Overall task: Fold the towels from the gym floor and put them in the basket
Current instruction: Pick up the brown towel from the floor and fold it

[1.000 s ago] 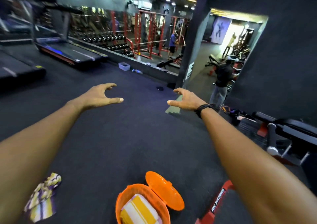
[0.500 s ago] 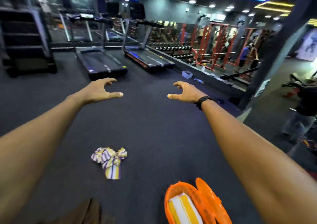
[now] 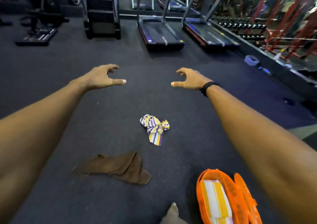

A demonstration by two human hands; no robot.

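Note:
A crumpled purple, yellow and white striped towel (image 3: 154, 129) lies on the dark gym floor in the middle. Nearer and to the left, a brown towel (image 3: 118, 168) lies loosely spread. An orange basket (image 3: 223, 186) with its lid open stands at the lower right; a folded yellow and white striped towel (image 3: 216, 201) is inside. The corner of a grey-brown cloth (image 3: 172, 214) shows at the bottom edge. My left hand (image 3: 101, 77) and my right hand (image 3: 190, 79) are stretched out above the floor, fingers loosely curved, holding nothing, well beyond the towels.
Two treadmills (image 3: 159, 35) (image 3: 209, 35) and a black stair machine (image 3: 102, 12) stand at the far side. A dumbbell rack and red frames (image 3: 283, 28) line the right wall. A small pale tub (image 3: 251, 60) sits by that wall.
The view has swung left and down. The striped towel now sits mid-frame, the brown towel has come fully into sight, and the basket has shifted right. My hands keep the same empty pose.

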